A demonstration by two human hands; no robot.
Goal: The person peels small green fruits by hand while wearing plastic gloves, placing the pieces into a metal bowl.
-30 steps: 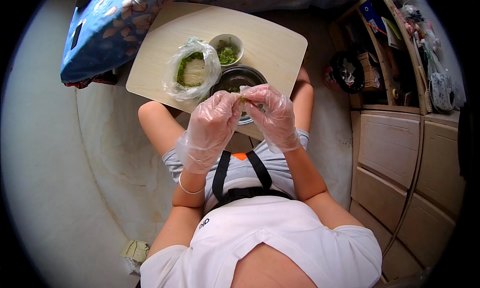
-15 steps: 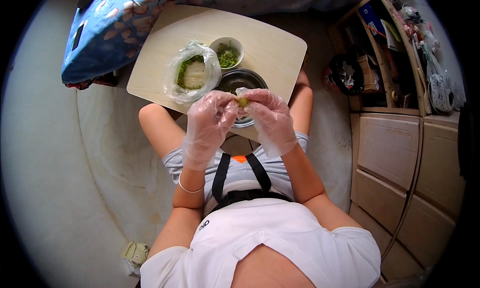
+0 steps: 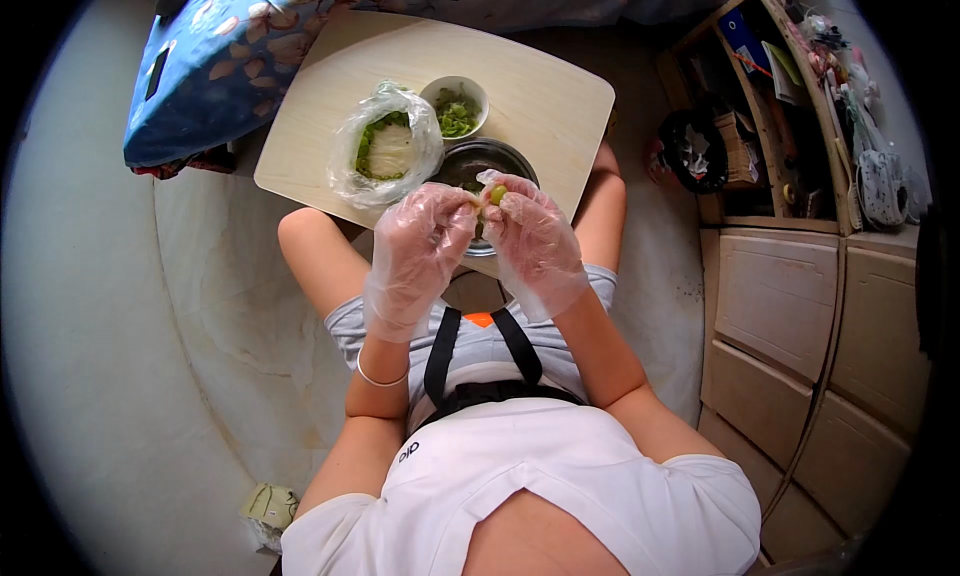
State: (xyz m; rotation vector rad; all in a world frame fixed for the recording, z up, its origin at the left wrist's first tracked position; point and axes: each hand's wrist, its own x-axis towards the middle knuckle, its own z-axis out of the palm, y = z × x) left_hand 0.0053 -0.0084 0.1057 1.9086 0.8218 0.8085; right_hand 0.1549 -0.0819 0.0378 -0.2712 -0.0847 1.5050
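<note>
Both hands wear clear plastic gloves and are raised over the near rim of a metal bowl (image 3: 510, 154). My right hand (image 3: 535, 238) pinches a small round green grape-like fruit (image 3: 498, 193) between thumb and fingertips. Beside it, my left hand (image 3: 418, 238) has its fingers pinched together; whatever they hold is too small to make out. Liquid or dark contents show inside the metal bowl, largely covered by the hands. Behind it stands a white bowl (image 3: 478, 88) with green pieces in it. To the left, an open clear plastic bag (image 3: 345, 166) holds leafy greens around a pale stringy mass.
These things stand on a pale wooden low table (image 3: 540, 86) over my knees. A bed with a blue floral cover (image 3: 215, 86) lies at the back left. At the right are a shelf, cabinet drawers (image 3: 775, 296) and a black-lined bin (image 3: 692, 151).
The green fruit has moved slightly right and up, from between both hands into my right fingertips. My right hand has tilted and shifted a little; my left hand has hardly moved.
</note>
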